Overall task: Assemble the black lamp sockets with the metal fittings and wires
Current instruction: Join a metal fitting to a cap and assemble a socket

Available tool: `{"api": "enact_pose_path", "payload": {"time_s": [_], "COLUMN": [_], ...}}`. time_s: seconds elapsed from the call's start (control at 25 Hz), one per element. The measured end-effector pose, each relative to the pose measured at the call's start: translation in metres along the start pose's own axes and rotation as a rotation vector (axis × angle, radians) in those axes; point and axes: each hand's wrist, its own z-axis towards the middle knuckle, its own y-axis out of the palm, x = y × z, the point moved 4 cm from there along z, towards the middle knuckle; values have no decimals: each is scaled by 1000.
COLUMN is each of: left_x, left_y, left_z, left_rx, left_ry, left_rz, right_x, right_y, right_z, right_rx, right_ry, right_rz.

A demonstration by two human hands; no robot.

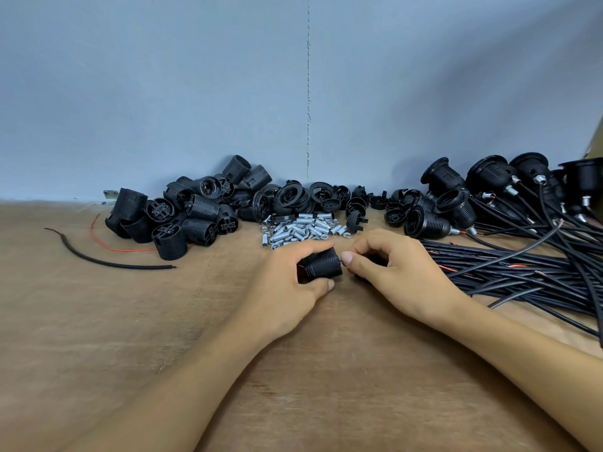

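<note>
Head camera looks down on a wooden table where the left hand curls round a black threaded socket barrel, thumb below and fingers over the top, holding it on its side just above the table's middle. The right hand faces it, touching or nearly so, its thumb and fingers pinched on a dark piece that is mostly hidden; it is probably a socket cap with its wire, though the view does not settle that. Behind the hands lie the metal fittings in a loose heap, with a pile of bare barrels to the left, rings and caps at centre, and wired sockets above a bundle of black cables to the right. The step in hand looks like joining cap to barrel. To do it well, line both parts up on one axis before turning, tuck the thin leads inside so none gets nipped at the seam, start the thread lightly, and turn the barrel rather than the cabled part so the wire does not twist.
</note>
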Motion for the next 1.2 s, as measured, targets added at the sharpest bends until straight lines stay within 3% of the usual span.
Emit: {"api": "enact_pose_path", "payload": {"time_s": [0.68,0.88,1.2], "left_x": [4,3,4], "left_y": [3,2,3], "left_z": [0,0,0], "left_rx": [-38,-23,-7], "left_ry": [17,0,16], "left_rz": [-42,-6,-4], "right_x": [-3,-6,-6], "right_y": [4,-4,5], "right_z": [-2,0,0], "right_rx": [5,31,-57], "right_ry": [51,-125,-127], "right_rz": [36,-147,-161]}}
